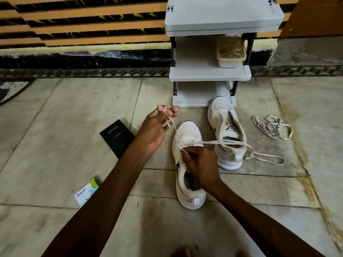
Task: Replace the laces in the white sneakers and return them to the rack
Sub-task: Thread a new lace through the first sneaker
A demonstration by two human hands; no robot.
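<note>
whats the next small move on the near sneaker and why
Probably pull the left hand up and away to take up slack: the lace sits only in the front eyelets of the near sneaker, its long side trails loose across the far sneaker, and the right hand pinches it at the shoe.

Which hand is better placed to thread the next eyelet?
Probably the right hand: it pinches the cream lace at the eyelets of the near white sneaker, while the left hand holds the other end raised.
</note>
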